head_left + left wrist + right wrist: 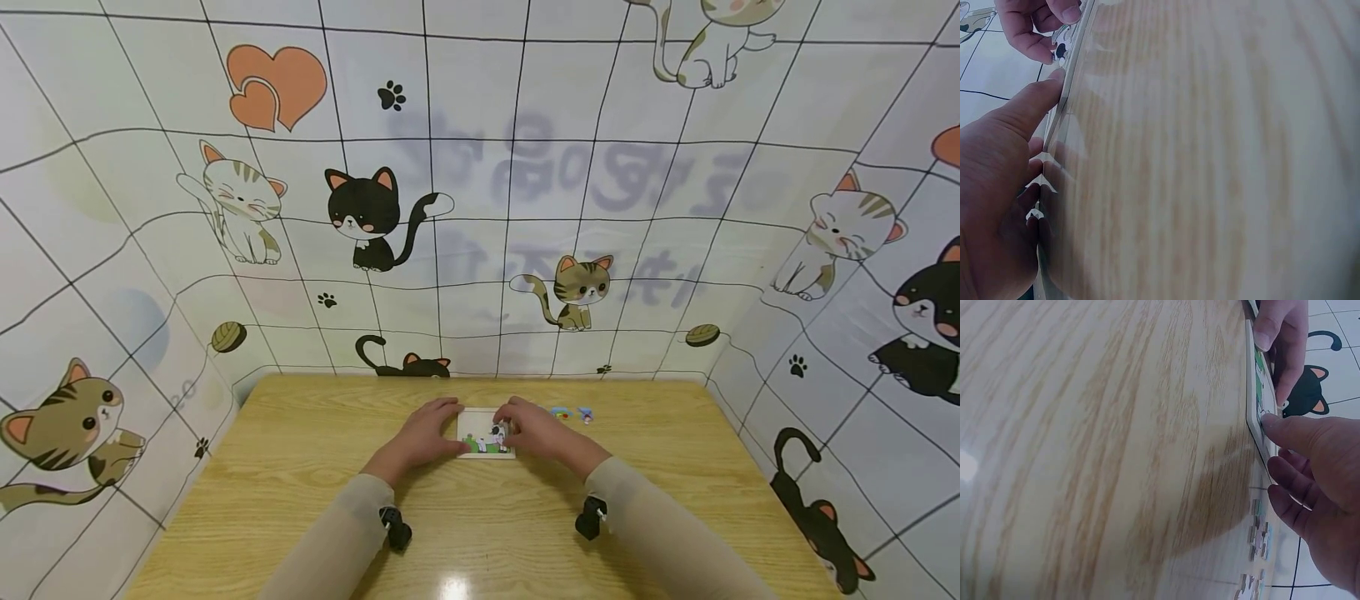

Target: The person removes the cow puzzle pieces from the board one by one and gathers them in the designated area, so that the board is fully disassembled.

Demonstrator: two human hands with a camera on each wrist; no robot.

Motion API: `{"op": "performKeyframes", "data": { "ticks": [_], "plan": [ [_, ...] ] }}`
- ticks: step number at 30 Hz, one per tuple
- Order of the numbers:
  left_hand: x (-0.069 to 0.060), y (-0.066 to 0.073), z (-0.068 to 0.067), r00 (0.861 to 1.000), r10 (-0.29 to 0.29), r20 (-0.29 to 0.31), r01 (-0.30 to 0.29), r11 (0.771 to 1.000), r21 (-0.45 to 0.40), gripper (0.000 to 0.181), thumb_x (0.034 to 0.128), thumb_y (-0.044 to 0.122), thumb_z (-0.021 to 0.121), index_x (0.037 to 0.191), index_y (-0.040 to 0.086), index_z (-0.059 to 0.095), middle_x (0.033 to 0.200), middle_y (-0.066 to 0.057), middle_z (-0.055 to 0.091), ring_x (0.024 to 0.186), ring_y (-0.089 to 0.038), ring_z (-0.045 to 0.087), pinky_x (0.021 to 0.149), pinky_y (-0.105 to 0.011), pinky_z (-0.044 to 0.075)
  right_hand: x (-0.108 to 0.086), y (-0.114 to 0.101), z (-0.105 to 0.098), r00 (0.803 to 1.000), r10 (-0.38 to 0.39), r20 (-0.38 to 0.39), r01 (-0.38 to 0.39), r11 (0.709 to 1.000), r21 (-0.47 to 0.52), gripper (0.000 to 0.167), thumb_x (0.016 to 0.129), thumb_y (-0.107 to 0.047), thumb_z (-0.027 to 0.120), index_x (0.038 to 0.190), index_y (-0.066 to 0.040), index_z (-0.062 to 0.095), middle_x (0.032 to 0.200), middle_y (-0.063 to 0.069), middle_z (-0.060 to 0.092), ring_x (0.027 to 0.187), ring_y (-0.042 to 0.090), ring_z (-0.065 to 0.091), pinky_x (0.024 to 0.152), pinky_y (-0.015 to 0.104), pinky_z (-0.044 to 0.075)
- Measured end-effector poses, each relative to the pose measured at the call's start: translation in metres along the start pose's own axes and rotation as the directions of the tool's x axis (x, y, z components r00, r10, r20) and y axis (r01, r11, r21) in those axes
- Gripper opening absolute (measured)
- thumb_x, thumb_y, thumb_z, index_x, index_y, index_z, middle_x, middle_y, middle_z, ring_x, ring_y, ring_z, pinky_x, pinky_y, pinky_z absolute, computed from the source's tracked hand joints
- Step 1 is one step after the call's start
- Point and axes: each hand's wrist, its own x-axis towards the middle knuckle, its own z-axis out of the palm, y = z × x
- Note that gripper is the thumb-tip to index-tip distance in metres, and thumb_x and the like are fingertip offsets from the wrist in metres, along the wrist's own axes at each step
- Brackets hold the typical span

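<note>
A small jigsaw board [475, 419] with a pale raised rim lies on the wooden table, a colourful picture strip along its near side. My left hand [427, 433] holds the board's left side, thumb at the near corner and fingers at the far corner. Over the right part, my right hand [535, 429] pinches a puzzle piece [1061, 50] with black and white print against the board. The right thumb touches the picture in the right wrist view; the fingers partly hide the piece. Right of this hand lie loose puzzle pieces [586, 414], also puzzle pieces [1260, 531] in the right wrist view.
The wooden table [300, 500] reaches back to a cat-print curtain [480, 317], which also hangs on both sides. Small black devices [591, 518] are strapped at both wrists.
</note>
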Motion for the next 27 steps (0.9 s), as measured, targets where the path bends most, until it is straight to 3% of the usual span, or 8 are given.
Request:
{"op": "performKeyframes", "data": {
  "ticks": [9, 18, 27],
  "plan": [
    [0.004, -0.008, 0.006, 0.999, -0.031, 0.026, 0.032, 0.999, -0.039, 0.088, 0.0924, 0.057, 0.086, 0.163, 0.014, 0.056, 0.173, -0.01, 0.044, 0.162, -0.04, 0.035, 0.128, -0.069, 0.028, -0.001, 0.005, 0.002, 1.0, 0.012, 0.014, -0.012, 1.0, 0.013, 0.031, 0.105, -0.012, 0.079, 0.134, -0.005, 0.073, 0.117, 0.006, 0.061, 0.087, 0.014, 0.056, 0.081, 0.039, 0.054],
    [0.001, -0.001, 0.003, 0.999, -0.032, 0.022, 0.033, 0.999, -0.042, 0.087, 0.094, 0.055, 0.085, 0.163, 0.012, 0.055, 0.173, -0.011, 0.044, 0.161, -0.041, 0.035, 0.128, -0.069, 0.028, -0.003, 0.007, 0.005, 0.999, 0.021, -0.037, -0.02, 0.999, 0.031, 0.032, 0.105, -0.01, 0.077, 0.136, -0.003, 0.074, 0.115, 0.005, 0.063, 0.084, 0.012, 0.057, 0.079, 0.037, 0.055],
    [-0.005, 0.015, -0.01, 0.999, -0.029, 0.042, 0.03, 1.0, -0.005, 0.085, 0.0957, 0.05, 0.085, 0.163, 0.007, 0.055, 0.172, -0.015, 0.044, 0.16, -0.044, 0.036, 0.127, -0.069, 0.03, -0.015, 0.007, 0.002, 0.996, -0.008, -0.087, 0.02, 0.991, 0.135, 0.034, 0.107, -0.011, 0.076, 0.139, -0.003, 0.072, 0.118, 0.003, 0.06, 0.085, 0.012, 0.059, 0.075, 0.032, 0.056]
  ]
}}
